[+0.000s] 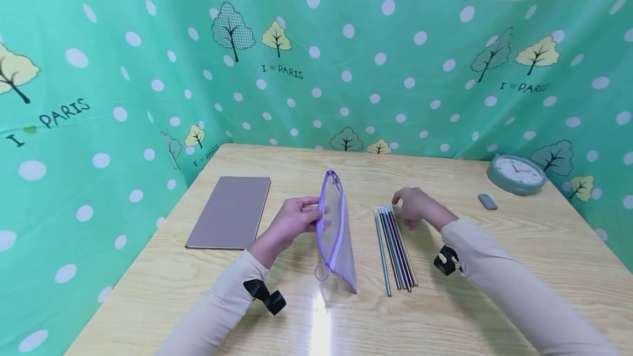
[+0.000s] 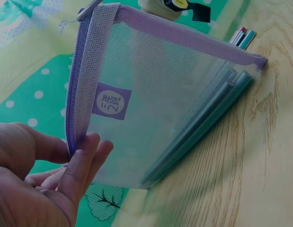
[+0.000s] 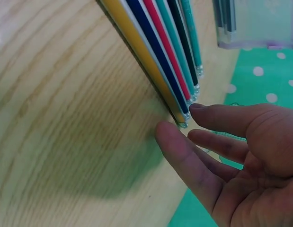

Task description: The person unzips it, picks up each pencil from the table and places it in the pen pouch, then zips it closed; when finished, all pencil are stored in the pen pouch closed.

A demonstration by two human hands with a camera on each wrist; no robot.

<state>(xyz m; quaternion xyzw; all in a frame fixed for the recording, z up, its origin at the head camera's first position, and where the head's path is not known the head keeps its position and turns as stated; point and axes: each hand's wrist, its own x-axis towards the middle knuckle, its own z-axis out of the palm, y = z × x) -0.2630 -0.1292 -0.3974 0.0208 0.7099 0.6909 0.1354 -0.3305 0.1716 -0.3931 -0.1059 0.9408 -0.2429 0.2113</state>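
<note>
My left hand (image 1: 295, 218) pinches the zipped edge of a purple-trimmed mesh pencil pouch (image 1: 346, 251), its mouth gaping. Through the mesh in the left wrist view, teal pencils (image 2: 198, 132) show along the lower side, apparently inside. Right of the pouch, several pencils (image 1: 395, 251) lie side by side on the table. My right hand (image 1: 414, 207) is at their far ends. In the right wrist view, its thumb and forefinger are spread on either side of the ends, near a yellow pencil (image 3: 141, 56), with a visible gap.
A grey-brown notebook (image 1: 229, 212) lies at the left of the wooden table (image 1: 163, 301). On the far right stand a round clock (image 1: 516, 174) and a small grey-blue eraser-like block (image 1: 487, 201). A green dotted curtain (image 1: 316, 81) hangs behind the table.
</note>
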